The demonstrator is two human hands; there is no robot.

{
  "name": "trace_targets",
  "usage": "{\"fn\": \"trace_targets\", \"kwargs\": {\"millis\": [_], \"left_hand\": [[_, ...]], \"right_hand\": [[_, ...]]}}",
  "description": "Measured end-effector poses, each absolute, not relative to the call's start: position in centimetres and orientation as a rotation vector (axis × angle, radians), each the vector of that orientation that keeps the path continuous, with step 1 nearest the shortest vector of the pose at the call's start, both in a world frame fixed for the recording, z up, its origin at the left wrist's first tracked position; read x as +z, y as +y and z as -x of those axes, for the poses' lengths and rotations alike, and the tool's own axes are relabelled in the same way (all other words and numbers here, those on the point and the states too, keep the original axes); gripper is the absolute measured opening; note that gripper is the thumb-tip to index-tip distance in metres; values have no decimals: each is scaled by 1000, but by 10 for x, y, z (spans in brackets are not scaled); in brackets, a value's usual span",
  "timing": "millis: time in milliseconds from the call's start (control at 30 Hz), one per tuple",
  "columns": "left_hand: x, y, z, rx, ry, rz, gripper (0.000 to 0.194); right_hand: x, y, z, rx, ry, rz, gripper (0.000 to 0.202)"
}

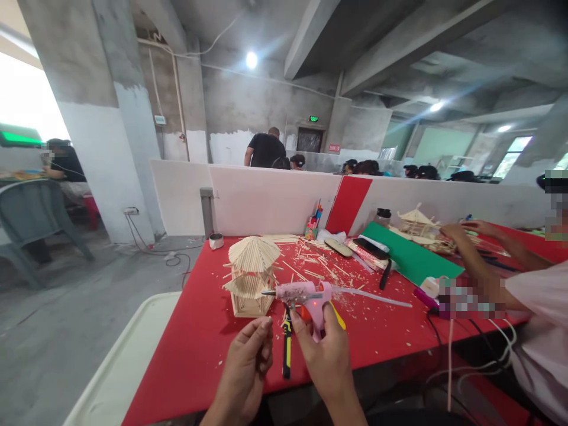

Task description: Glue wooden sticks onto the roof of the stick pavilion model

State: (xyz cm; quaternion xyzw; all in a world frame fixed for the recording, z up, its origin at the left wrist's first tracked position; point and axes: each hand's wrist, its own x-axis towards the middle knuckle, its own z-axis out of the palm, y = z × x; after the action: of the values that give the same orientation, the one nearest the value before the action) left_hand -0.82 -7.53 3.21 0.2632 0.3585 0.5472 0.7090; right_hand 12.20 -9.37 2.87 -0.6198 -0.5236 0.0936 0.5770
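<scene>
My right hand [326, 349] is wrapped round the handle of a pink hot glue gun [306, 294], whose red light shows and whose metal nozzle points left. A clear glue stick [377, 296] sticks out of its back. My left hand [248, 355] is closed in a pinch below the nozzle; what its fingertips hold, if anything, is too small to make out. Just behind the nozzle stands a small pavilion model [252, 275] built of thin wooden sticks, with a pointed roof. A black and yellow cutter [287, 349] lies on the table between my hands.
Loose sticks and scraps [319, 263] litter the red table [177, 367]. Farther back are a pen cup [312, 229], a phone [370, 248] and a roll of tape [216, 240]. At right, a co-worker's hands [461, 231] are by another stick model [417, 220]; cables [479, 364] hang below.
</scene>
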Motion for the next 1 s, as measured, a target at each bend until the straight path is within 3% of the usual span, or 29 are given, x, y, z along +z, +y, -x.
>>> {"fn": "trace_targets", "kwargs": {"millis": [300,467,600,733,1000], "left_hand": [[25,-85,1,1111,900,-724,44],[21,-86,4,950,912,-1038,39],[26,-88,15,1016,894,-1142,35],[31,-86,22,1102,920,-1033,34],[24,-81,17,1139,910,-859,42]], "right_hand": [[41,-107,-126,77,-1291,1483,31],[40,-105,-132,-317,-1474,1551,26],[37,-101,-138,-556,-1554,1787,26],[37,-101,-149,-534,-1411,2062,34],[33,-102,-153,-453,-1375,2054,33]]}}
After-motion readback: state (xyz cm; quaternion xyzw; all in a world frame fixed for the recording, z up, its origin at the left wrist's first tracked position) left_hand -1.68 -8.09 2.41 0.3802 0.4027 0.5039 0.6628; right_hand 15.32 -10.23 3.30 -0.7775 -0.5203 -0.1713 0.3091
